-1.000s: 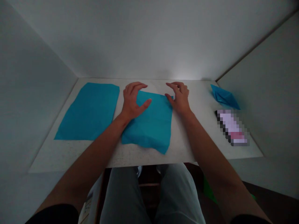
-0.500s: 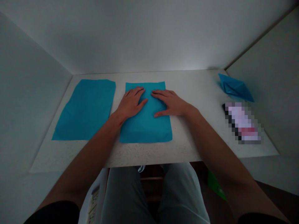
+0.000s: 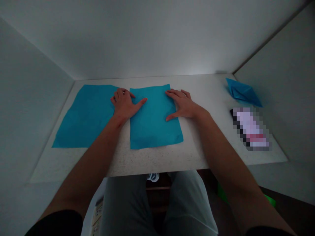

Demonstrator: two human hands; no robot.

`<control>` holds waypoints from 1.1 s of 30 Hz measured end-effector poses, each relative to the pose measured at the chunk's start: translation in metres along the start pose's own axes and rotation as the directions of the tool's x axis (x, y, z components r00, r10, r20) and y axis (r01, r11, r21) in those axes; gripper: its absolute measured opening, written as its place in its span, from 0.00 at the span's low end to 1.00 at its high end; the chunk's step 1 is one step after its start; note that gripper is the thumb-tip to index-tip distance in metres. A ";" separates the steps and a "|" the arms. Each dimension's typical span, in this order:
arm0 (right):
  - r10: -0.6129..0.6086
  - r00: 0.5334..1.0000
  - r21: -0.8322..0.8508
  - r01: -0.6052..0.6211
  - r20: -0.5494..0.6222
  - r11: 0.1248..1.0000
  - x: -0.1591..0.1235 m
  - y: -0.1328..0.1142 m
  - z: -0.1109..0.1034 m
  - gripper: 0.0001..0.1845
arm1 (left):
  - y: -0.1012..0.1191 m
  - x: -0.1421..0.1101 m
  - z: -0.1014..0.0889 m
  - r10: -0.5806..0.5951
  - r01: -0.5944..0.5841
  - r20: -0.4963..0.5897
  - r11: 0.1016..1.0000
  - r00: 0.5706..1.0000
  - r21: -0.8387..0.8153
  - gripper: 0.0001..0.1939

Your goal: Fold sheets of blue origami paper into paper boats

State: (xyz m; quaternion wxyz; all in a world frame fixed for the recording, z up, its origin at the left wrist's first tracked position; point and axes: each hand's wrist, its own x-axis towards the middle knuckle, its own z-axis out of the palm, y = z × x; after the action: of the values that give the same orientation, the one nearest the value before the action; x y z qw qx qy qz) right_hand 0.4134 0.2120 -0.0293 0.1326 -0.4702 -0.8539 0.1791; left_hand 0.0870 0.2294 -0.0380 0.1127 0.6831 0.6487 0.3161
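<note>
Flat on the white table (image 3: 157, 160) lies the middle blue sheet (image 3: 154, 121), its long axis running near to far, and both hands press on its far half with fingers spread and gripping nothing. Left hand (image 3: 124, 104) rests at the sheet's left edge, thumb reaching onto the paper, while right hand (image 3: 182, 105) lies on its right edge, equally close. No container shows; a larger blue sheet (image 3: 86, 114) lies to the left and a folded blue paper shape (image 3: 242, 91) sits far right.
</note>
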 end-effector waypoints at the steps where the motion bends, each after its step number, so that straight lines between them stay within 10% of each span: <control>1: 0.014 1.000 -0.001 -0.014 -0.008 1.000 -0.001 0.003 -0.001 0.74 | 0.001 0.000 -0.001 -0.007 0.007 -0.011 1.000 1.000 0.001 0.39; 14: 0.111 0.965 -0.044 -0.124 -0.236 0.991 -0.004 0.020 -0.003 0.74 | 0.006 -0.003 0.005 0.027 -0.025 0.034 0.999 0.999 -0.045 0.36; 24: 0.165 0.933 -0.028 -0.183 -0.319 0.983 -0.004 0.029 0.001 0.75 | 0.004 0.011 0.010 0.082 0.049 0.163 0.743 0.983 -0.668 0.28; 33: 0.206 0.888 0.211 -0.127 -0.411 0.969 0.001 0.026 -0.004 0.46 | 0.013 0.008 0.000 0.105 0.022 0.141 0.720 0.984 -0.694 0.18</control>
State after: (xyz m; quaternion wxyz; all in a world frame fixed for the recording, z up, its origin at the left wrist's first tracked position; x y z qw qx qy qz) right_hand 0.4342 0.2263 -0.0368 0.3433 -0.5560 -0.7405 0.1572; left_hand 0.0978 0.2353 -0.0284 0.4077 0.6302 0.4558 0.4784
